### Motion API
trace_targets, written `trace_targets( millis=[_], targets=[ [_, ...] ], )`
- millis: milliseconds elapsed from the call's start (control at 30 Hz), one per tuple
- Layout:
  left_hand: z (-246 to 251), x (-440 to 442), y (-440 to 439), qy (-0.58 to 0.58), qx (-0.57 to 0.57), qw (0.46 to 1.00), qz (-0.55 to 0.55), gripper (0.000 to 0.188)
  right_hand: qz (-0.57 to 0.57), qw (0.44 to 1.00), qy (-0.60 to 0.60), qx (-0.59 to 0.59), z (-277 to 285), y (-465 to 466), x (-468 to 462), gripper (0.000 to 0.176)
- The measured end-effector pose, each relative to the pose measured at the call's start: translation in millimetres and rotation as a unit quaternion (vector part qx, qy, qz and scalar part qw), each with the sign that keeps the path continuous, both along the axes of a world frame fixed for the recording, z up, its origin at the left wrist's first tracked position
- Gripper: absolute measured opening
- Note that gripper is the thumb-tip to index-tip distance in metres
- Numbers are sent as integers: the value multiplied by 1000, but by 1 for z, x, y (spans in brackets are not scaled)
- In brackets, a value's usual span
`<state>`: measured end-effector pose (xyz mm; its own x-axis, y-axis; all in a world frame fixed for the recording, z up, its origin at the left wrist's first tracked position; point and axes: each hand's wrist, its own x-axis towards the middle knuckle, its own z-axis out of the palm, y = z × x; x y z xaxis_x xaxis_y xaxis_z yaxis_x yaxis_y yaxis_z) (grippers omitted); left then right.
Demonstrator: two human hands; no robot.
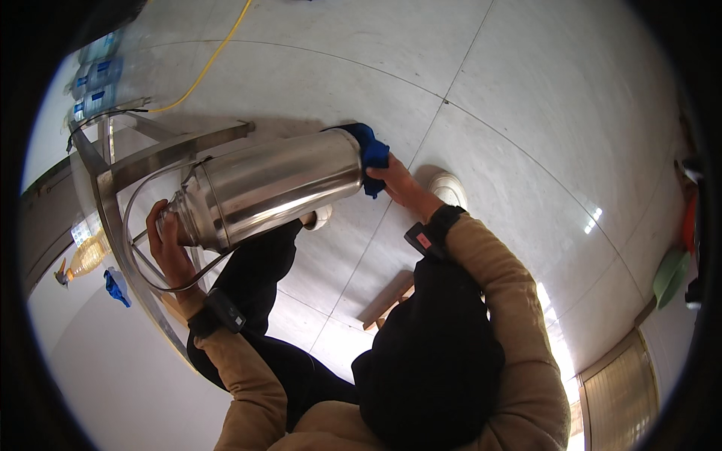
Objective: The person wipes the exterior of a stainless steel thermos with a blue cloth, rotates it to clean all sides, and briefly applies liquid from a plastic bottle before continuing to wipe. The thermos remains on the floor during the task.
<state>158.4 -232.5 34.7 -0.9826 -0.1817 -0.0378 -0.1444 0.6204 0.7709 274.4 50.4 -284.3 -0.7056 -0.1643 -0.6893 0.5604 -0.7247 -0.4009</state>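
A shiny stainless steel vacuum flask lies tilted on its side across my lap area, its neck to the left and its base to the right. My left hand grips the neck end, with the fingers curled around it. A thin metal carrying handle loops around that wrist. At the base, my right hand holds a dark blue cloth against the rim of the flask. The cloth covers part of the bottom, so that face is mostly hidden.
A metal-framed table stands at the left. On its far side are a bottle of yellowish liquid and a crumpled blue item. Large water bottles and a yellow cable lie beyond. A wooden stool is below me; a green basin is at right.
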Motion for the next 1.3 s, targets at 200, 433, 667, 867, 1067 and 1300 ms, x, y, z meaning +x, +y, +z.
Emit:
trace_targets(
  millis=[200, 433, 667, 867, 1067, 1300],
  targets=[
    [1, 2, 1, 4, -5, 1000, -24, 39, 61, 978, 68, 186, -1, 11, -50, 52],
    [0, 3, 4, 9, 6, 999, -30, 39, 198, 874, 107, 431, 2, 6, -95, 55],
    [-5, 0, -4, 12, 8, 1000, 15, 36, 148, 942, 68, 295, 6, 17, -31, 59],
    [-6, 0, -6, 20, -7, 1000, 13, 36, 225, 913, 84, 330, 42, 58, -11, 57],
    [-7, 1, -5, 18, -10, 999, 25, 37, 76, 787, 157, 592, 77, 110, -27, 59],
    [-8, 0, -3, 23, -19, 999, 36, 36, 235, 479, 222, 816, 64, 105, -10, 76]
  ],
)
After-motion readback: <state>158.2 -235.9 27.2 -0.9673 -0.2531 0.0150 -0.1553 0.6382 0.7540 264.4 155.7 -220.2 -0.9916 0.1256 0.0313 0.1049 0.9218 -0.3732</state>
